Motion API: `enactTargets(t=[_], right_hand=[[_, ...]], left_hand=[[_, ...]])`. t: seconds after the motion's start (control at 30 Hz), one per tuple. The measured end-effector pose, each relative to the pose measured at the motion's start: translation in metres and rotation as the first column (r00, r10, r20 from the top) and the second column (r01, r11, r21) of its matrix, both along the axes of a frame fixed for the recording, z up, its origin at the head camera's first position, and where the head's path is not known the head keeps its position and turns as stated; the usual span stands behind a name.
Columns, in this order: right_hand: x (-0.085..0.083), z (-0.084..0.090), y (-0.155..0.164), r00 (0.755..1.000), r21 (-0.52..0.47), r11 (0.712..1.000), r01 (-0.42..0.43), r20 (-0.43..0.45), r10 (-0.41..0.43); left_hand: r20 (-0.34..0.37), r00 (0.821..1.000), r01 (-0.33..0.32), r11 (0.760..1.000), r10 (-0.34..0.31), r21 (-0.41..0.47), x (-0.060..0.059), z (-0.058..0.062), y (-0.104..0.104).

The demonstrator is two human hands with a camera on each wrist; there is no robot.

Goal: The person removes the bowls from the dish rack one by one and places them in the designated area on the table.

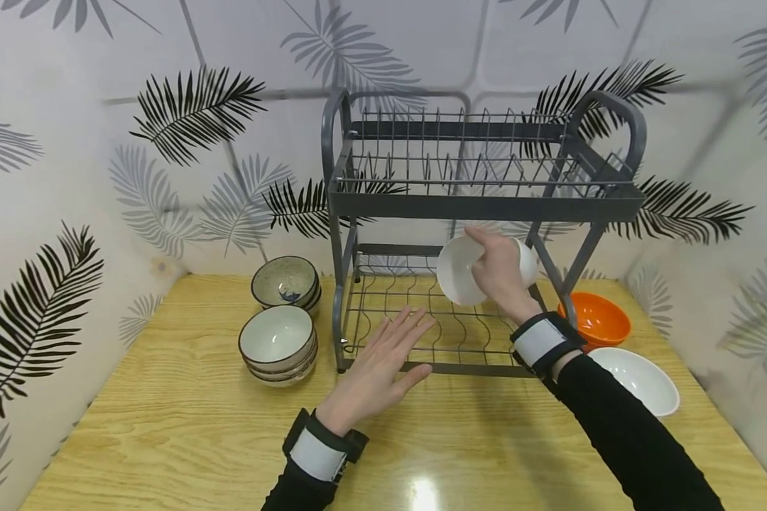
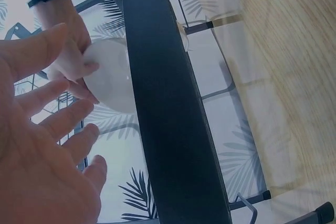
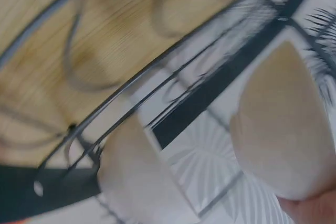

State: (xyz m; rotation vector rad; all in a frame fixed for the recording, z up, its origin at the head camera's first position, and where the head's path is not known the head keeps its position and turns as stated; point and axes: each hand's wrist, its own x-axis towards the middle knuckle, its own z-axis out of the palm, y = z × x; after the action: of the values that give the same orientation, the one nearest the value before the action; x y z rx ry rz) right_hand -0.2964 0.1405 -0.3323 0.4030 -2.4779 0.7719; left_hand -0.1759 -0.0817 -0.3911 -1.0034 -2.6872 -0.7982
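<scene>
My right hand (image 1: 500, 273) grips a white bowl (image 1: 455, 273), tilted on its side between the two tiers of a dark grey dish rack (image 1: 486, 207). In the right wrist view the held bowl (image 3: 286, 129) hangs over the lower tier, with a fingertip at its edge. A second white bowl (image 3: 144, 174) stands on the lower wires; in the head view my right hand partly hides this second bowl (image 1: 528, 264). My left hand (image 1: 383, 369), fingers extended and holding nothing, hovers by the rack's lower front edge. Its thumb points right.
At the rack's left are two bowl stacks, a patterned grey one (image 1: 284, 278) behind a pale, brown-rimmed one (image 1: 278, 337). To the right sit orange bowls (image 1: 597, 318) and a white oval dish (image 1: 642, 380). A papered wall (image 1: 185, 206) stands behind the wooden table (image 1: 185, 426).
</scene>
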Motion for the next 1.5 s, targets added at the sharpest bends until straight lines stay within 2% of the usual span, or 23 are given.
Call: enactTargets(t=[0.13,0.23,0.4,0.57,0.7,0.8,0.9,0.97,1.03,1.1,1.13,1.2,1.27,1.37,1.43,1.5], right_hand=[[0.010,0.006,0.007,0.983,-0.139,0.987,-0.083,0.153,0.104],[0.018,0.009,0.012,0.939,-0.224,0.965,-0.135,0.280,0.197],[0.027,0.009,0.017,0.828,-0.334,0.922,-0.194,0.448,0.337],[0.032,0.007,0.017,0.708,-0.439,0.866,-0.240,0.531,0.466],[0.034,0.005,0.018,0.593,-0.536,0.806,-0.252,0.573,0.567],[0.036,0.003,0.018,0.513,-0.592,0.770,-0.237,0.597,0.617],[0.037,0.000,0.020,0.451,-0.649,0.729,-0.218,0.596,0.665],[0.039,-0.001,0.020,0.410,-0.696,0.688,-0.207,0.577,0.706],[0.041,-0.003,0.021,0.399,-0.717,0.657,-0.231,0.546,0.736],[0.045,-0.004,0.020,0.406,-0.711,0.649,-0.271,0.527,0.747],[0.047,-0.004,0.020,0.417,-0.696,0.652,-0.300,0.519,0.746],[0.050,-0.004,0.019,0.461,-0.654,0.672,-0.348,0.504,0.730],[0.054,-0.004,0.017,0.501,-0.618,0.691,-0.374,0.493,0.711],[0.059,-0.002,0.017,0.543,-0.539,0.711,-0.451,0.466,0.698],[0.065,0.000,0.017,0.548,-0.446,0.710,-0.545,0.451,0.704],[0.073,0.003,0.018,0.543,-0.332,0.694,-0.639,0.444,0.713]], left_hand=[[-0.038,0.999,0.017,0.999,-0.015,0.031,0.000,0.001,0.000],[-0.106,0.994,0.038,0.998,-0.034,0.041,0.001,0.002,0.001],[-0.239,0.969,0.053,0.998,-0.057,-0.024,0.002,0.001,0.004],[-0.353,0.934,0.029,0.996,-0.057,-0.086,0.002,0.000,0.006],[-0.431,0.900,0.024,0.996,-0.057,-0.082,0.001,-0.002,0.006],[-0.473,0.878,0.049,0.997,-0.073,-0.063,-0.001,-0.003,0.005],[-0.488,0.866,0.099,0.994,-0.106,-0.040,-0.002,-0.002,0.003],[-0.478,0.869,0.137,0.990,-0.127,-0.015,-0.002,-0.001,0.001],[-0.446,0.882,0.175,0.984,-0.149,0.017,-0.002,0.001,-0.002],[-0.394,0.904,0.202,0.978,-0.165,0.055,-0.002,0.002,-0.005],[-0.362,0.916,0.210,0.975,-0.171,0.069,-0.002,0.003,-0.006],[-0.291,0.940,0.216,0.972,-0.180,0.095,-0.001,0.005,-0.009],[-0.235,0.954,0.217,0.969,-0.185,0.117,-0.001,0.006,-0.011],[-0.180,0.962,0.236,0.959,-0.207,0.158,0.000,0.010,-0.013],[-0.161,0.958,0.266,0.944,-0.237,0.195,0.001,0.012,-0.015],[-0.132,0.953,0.299,0.924,-0.274,0.240,0.003,0.016,-0.018]])
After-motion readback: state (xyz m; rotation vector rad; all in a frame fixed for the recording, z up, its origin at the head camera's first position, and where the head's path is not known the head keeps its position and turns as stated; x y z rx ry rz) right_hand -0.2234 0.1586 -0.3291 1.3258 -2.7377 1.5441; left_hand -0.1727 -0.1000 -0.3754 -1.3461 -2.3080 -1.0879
